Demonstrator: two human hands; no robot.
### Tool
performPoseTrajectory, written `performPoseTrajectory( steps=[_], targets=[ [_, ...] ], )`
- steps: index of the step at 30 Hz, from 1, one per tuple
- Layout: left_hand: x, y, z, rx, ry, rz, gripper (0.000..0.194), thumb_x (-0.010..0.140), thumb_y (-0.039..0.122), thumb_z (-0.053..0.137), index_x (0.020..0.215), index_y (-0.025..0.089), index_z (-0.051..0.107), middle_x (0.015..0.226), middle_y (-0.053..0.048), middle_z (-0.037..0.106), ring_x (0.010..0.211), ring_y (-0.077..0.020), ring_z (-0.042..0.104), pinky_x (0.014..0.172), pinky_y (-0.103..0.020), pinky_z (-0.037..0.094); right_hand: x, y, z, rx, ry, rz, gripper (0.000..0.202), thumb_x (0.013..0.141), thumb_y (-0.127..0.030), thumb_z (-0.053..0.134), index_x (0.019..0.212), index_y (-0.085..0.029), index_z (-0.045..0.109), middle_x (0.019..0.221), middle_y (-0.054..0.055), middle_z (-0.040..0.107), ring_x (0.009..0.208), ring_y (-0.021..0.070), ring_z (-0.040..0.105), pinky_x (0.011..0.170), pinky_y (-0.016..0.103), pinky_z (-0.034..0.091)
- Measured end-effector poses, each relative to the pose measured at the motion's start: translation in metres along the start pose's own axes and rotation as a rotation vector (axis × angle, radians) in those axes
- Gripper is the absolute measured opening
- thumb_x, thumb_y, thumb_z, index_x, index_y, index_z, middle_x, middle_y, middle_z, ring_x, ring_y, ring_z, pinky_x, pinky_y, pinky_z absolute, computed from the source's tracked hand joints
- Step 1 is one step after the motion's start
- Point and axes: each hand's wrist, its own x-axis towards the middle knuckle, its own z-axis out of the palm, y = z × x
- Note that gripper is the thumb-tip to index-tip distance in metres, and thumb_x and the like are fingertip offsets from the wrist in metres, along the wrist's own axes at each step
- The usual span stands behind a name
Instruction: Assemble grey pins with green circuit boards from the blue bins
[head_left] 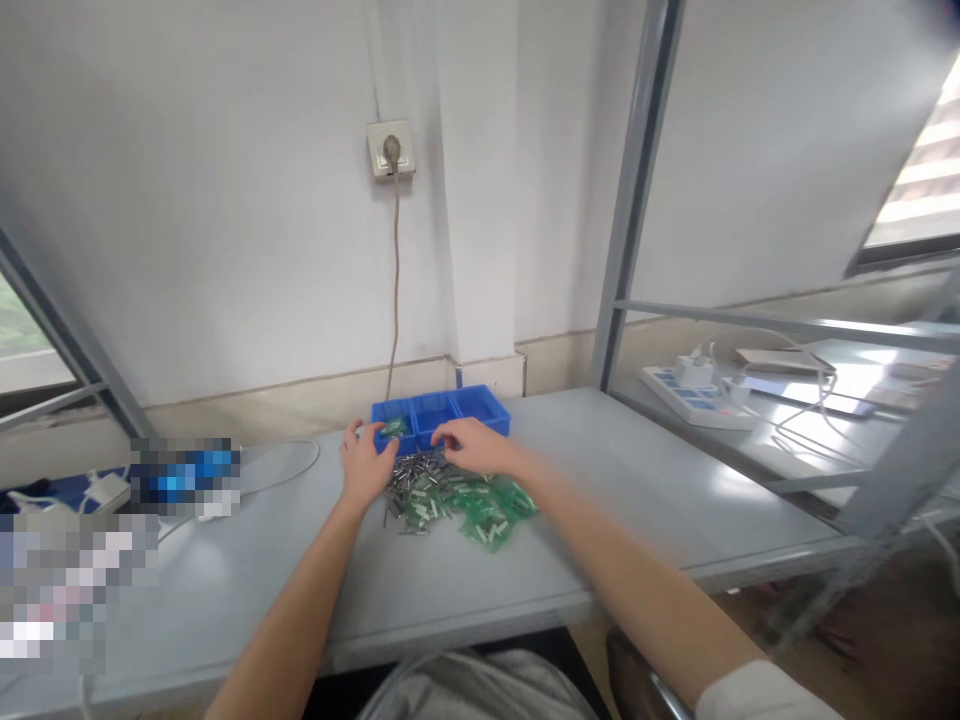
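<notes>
A blue tray with three compartments (pixel 486 405) stands at the back of the grey table. Its left compartment holds a green bag (pixel 393 427). My left hand (pixel 367 462) is at the tray's left front corner, fingers apart, with nothing visible in its grasp. Over the front edge of the middle compartment, my right hand (pixel 469 444) has its fingers bent down; whether they hold anything is too small to tell. In front of the tray lies a pile of small metal pins (pixel 411 470), with green plastic bags (pixel 487 515) of similar pieces among and beside them.
The grey table (pixel 630 470) reaches toward me and to the right. A white power strip (pixel 697 397) with plugs lies beyond the metal frame post (pixel 637 180) at right. A cable (pixel 396 280) hangs from the wall socket (pixel 391 150). Cables and blurred items are at left.
</notes>
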Motion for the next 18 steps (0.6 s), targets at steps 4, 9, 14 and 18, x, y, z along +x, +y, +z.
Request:
performPoseTrajectory(
  steps=[4, 9, 14, 18],
  targets=[
    [0.001, 0.005, -0.003, -0.137, 0.006, 0.12, 0.034, 0.085, 0.042, 0.058, 0.112, 0.023, 0.066, 0.133, -0.012, 0.048, 0.128, -0.0286, 0.041, 0.112, -0.047, 0.025, 0.003, -0.005, -0.003, 0.102, 0.232, -0.034, 0.031, 0.079, -0.012, 0.053, 0.104, -0.017, 0.07, 0.086, 0.005, 0.068, 0.076, 0.0161, 0.058, 0.074, 0.029, 0.044],
    [-0.002, 0.009, -0.004, -0.377, -0.141, 0.232, 0.036, 0.086, 0.043, 0.057, 0.113, 0.02, 0.065, 0.117, -0.01, 0.063, 0.112, -0.0246, 0.054, 0.1, -0.038, 0.038, 0.011, -0.008, 0.004, 0.486, 0.418, 0.01, 0.028, 0.083, -0.027, 0.056, 0.106, -0.016, 0.067, 0.087, 0.004, 0.064, 0.069, 0.0143, 0.056, 0.068, 0.029, 0.047],
    [-0.004, 0.014, -0.006, -0.519, -0.324, 0.187, 0.032, 0.082, 0.045, 0.061, 0.095, 0.016, 0.067, 0.09, -0.004, 0.066, 0.083, -0.0177, 0.057, 0.074, -0.028, 0.042, 0.013, -0.012, 0.012, 0.649, 0.391, 0.001, 0.028, 0.08, -0.032, 0.061, 0.104, -0.017, 0.067, 0.087, 0.004, 0.062, 0.067, 0.0133, 0.055, 0.066, 0.028, 0.047],
    [-0.004, 0.017, -0.008, -0.582, -0.371, 0.167, 0.032, 0.079, 0.044, 0.063, 0.067, 0.015, 0.057, 0.062, 0.004, 0.05, 0.062, -0.0112, 0.045, 0.061, -0.024, 0.034, 0.013, -0.013, 0.016, 0.727, 0.348, 0.028, 0.033, 0.078, -0.032, 0.065, 0.109, -0.018, 0.064, 0.087, 0.003, 0.062, 0.067, 0.0128, 0.056, 0.066, 0.028, 0.048]
  ],
)
